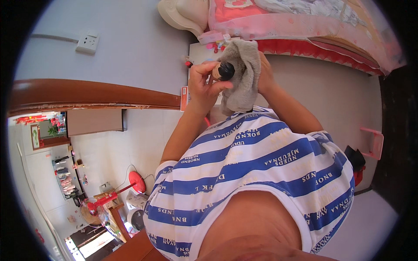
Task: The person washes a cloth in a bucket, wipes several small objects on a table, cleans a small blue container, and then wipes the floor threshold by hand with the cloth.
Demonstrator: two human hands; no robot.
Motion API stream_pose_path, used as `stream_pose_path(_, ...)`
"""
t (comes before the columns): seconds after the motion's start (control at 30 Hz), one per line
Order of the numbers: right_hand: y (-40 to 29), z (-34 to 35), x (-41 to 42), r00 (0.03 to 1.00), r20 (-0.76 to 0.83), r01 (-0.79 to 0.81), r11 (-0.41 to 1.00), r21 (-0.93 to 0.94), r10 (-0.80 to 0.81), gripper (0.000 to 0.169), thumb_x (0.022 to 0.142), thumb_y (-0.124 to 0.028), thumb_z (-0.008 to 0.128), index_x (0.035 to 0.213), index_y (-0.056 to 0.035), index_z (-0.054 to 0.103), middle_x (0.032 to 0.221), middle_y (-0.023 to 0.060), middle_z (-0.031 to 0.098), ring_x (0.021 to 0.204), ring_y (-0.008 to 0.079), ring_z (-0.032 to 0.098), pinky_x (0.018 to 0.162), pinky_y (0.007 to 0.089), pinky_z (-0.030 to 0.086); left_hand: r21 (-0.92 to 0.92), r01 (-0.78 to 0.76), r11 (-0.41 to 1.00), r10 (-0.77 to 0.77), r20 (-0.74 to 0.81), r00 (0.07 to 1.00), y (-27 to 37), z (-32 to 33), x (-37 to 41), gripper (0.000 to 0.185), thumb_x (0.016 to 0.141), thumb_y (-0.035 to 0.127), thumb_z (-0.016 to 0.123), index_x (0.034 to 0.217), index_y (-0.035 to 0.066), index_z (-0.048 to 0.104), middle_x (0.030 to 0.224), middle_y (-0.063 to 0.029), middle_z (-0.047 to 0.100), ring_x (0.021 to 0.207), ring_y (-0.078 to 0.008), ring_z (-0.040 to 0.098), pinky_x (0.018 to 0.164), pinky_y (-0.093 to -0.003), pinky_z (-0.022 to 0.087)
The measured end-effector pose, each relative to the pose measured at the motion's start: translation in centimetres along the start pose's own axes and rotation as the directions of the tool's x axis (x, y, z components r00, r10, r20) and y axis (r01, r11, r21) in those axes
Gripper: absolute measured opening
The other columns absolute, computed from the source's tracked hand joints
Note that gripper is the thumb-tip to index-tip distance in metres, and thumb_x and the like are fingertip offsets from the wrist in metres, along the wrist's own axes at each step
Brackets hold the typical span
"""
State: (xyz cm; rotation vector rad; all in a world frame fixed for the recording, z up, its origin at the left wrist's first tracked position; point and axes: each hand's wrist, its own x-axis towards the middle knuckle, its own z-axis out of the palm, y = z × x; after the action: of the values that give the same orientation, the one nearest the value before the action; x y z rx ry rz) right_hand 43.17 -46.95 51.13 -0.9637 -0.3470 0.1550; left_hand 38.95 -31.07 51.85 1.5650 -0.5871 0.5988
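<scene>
Between the thumb and fingers of my left hand (203, 85) is a small object with a glossy black top (226, 71) and a tan side. It looks like a figurine's head, though its exact kind is hard to settle. A grey plush cloth (246, 86) hangs just right of it, and my right hand (266, 72) grips this cloth from its far side. Most of the right fingers are hidden behind the fabric. The cloth's lower end reaches down to the striped shirt (251, 146) I wear.
Beyond my hands, a white tabletop (197, 52) carries a pink box (210, 37) and several small colourful items. A bed (287, 31) with pink bedding stands behind. A red-and-white box (184, 98) is near the brown door frame (98, 94). A red fan (101, 199) stands lower left, a pink stool (376, 145) right.
</scene>
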Motion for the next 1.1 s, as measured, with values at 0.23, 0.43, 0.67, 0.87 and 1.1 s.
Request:
stream_pose_path(0.23,-3.0,1.0,-0.6,0.899,0.340,0.418,0.769,-0.483,-0.275,0.025,0.095,-0.021,0.047,0.102,0.0000,0.059,0.094,0.0187,0.060,0.087,0.0310,0.059,0.078,0.0381,0.045,0.399,-0.061,0.915,0.026,0.092,0.995,0.9,-0.6,-0.3,0.066,0.062,0.028,0.086,0.108,0.002,0.047,0.100,-0.0115,0.060,0.090,-0.0174,0.061,0.072,-0.0262,0.050)
stream_pose_path(0.43,-4.5,1.5,1.0,0.959,0.283,0.088,0.924,-0.372,0.023,0.029,0.096,-0.024,0.050,0.104,0.0012,0.059,0.091,0.0102,0.061,0.085,0.0174,0.057,0.076,0.0293,0.045,0.330,-0.306,0.893,0.240,0.226,0.944,2.2,-0.7,1.1,0.068,0.061,0.029,0.086,0.110,0.003,0.048,0.095,-0.0125,0.062,0.087,-0.0195,0.061,0.068,-0.0268,0.050)
stream_pose_path(0.67,-4.9,2.2,-0.9,0.937,0.349,0.116,0.968,-0.225,-0.031,0.025,0.091,-0.019,0.051,0.105,-0.0005,0.060,0.094,0.0037,0.061,0.086,0.0101,0.055,0.075,0.0259,0.045,0.272,-0.139,0.952,0.112,0.111,0.987,3.7,-0.8,1.3,0.061,0.062,0.022,0.085,0.109,0.003,0.049,0.096,-0.0121,0.062,0.084,-0.0198,0.062,0.067,-0.0269,0.050)
stream_pose_path(0.87,-4.5,2.6,0.2,0.958,0.266,-0.027,0.960,-0.277,0.103,0.025,0.090,-0.018,0.052,0.102,0.0012,0.062,0.092,0.0049,0.063,0.082,0.0117,0.057,0.071,0.0252,0.046,0.462,-0.363,0.809,0.210,0.350,0.913,4.9,-1.5,2.1,0.058,0.063,0.018,0.085,0.107,0.005,0.050,0.096,-0.0123,0.062,0.085,-0.0222,0.061,0.071,-0.0304,0.050)
stream_pose_path(1.1,-4.9,2.0,-0.4,0.948,0.154,-0.313,0.906,0.284,0.279,0.030,0.092,-0.022,0.055,0.112,-0.0011,0.060,0.100,0.0054,0.062,0.087,0.0104,0.059,0.077,0.0253,0.049,0.167,-0.219,0.961,0.209,0.078,0.975,4.5,-0.8,2.0,0.056,0.064,0.008,0.084,0.109,0.008,0.050,0.110,-0.0121,0.052,0.103,-0.0284,0.058,0.081,-0.0355,0.052)
